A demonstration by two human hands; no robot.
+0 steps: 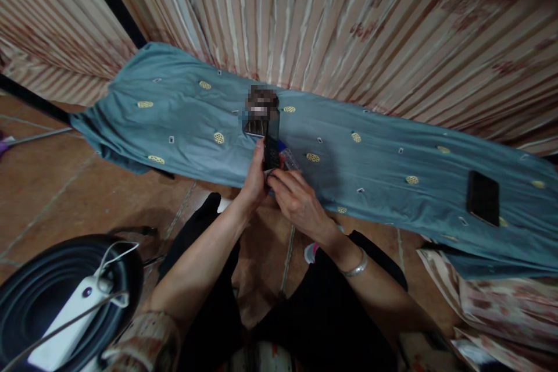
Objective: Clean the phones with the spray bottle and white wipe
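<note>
A dark keypad phone point(272, 148) with a screen at its upper end is held upright in my left hand point(255, 177), the thumb along its left edge. My right hand point(299, 200) has its fingers closed at the phone's lower end. A small pale edge shows by those fingertips, but what they pinch is hidden. Just beyond the phone lies a dark item point(257, 125), its upper part blurred out by pixels. Beside the phone on the right, a clear plastic piece with a blue end point(288, 154) lies partly behind my right hand.
A blue-green cloth with pineapple prints point(375, 163) covers the long surface before me. A black smartphone point(483, 197) lies on it at the right. Pleated curtains point(305, 23) hang behind. At lower left, a white power strip point(65, 325) rests on a black round stool point(21, 279).
</note>
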